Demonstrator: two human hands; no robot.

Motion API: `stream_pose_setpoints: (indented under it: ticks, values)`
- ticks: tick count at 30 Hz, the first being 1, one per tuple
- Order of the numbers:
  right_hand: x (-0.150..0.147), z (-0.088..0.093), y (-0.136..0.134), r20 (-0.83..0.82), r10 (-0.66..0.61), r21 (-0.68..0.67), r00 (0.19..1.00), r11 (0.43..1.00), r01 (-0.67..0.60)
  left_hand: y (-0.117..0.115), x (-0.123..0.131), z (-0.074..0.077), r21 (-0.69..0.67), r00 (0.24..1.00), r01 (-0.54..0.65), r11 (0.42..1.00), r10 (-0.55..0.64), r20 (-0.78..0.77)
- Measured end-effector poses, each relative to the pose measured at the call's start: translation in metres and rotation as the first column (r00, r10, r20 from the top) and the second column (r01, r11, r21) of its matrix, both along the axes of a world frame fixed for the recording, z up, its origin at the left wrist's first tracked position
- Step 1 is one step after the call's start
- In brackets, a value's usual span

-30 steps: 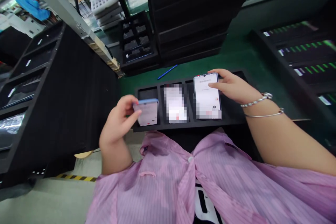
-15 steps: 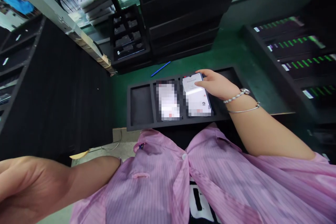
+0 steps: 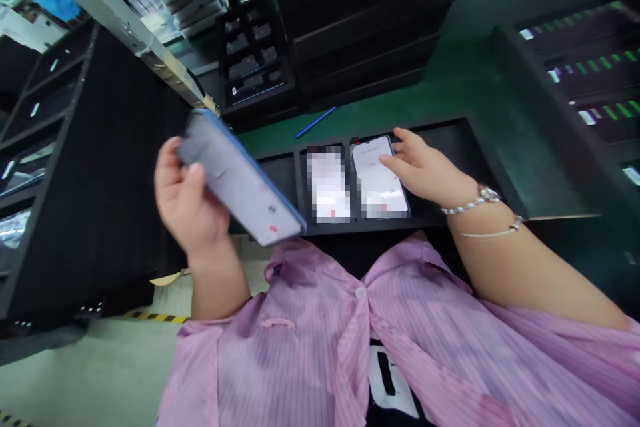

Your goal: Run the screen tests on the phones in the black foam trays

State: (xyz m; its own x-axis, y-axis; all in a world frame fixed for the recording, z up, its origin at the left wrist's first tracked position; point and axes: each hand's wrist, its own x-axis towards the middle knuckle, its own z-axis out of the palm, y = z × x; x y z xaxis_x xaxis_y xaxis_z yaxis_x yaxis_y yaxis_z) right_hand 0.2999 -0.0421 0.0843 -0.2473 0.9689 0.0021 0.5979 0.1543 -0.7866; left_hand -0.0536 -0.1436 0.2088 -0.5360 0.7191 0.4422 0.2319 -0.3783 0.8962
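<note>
A smartphone with a lit pale screen and blue edge is gripped at its upper end by my left hand, thumb on the front. It is tilted over the left part of a black compartment tray, partly hiding that compartment. Two more lit smartphones lie in the tray: a middle smartphone, its screen pixelated, and a right-hand smartphone, partly pixelated. My right hand is beside the right-hand smartphone, fingers apart, with its thumb over the screen's right edge. Whether the thumb touches cannot be made out.
A blue pen lies on the green bench behind the tray. Stacked black trays stand at the back. A dark rack is on the left, and trays with green-striped slots are on the right.
My left hand has come up from the lower left and now has a smartphone over the tray. My right hand's fingers have spread slightly beside the right-hand smartphone, and the view has shifted.
</note>
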Motion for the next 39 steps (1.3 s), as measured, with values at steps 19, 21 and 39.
stream_pose_setpoints:
  ticks: [19, 21, 39]
  values:
    - [0.037, -0.013, -0.079, 0.127, 0.183, 0.520, 0.975, 0.825, -0.222, -0.025, -0.012, -0.090, -0.461, 0.496, 0.016, 0.887, -0.408, -0.767]
    - [0.035, -0.014, -0.080, 0.150, 0.195, 0.535, 0.969, 0.808, -0.245, -0.046, -0.006, -0.091, -0.434, 0.381, 0.015, 0.901, -0.406, -0.831]
    - [-0.040, 0.002, -0.088, 0.153, 0.452, 0.394, 0.879, 0.787, -0.474, -0.064, 0.007, -0.125, -0.408, 0.331, -0.093, 0.908, -0.359, -0.873]
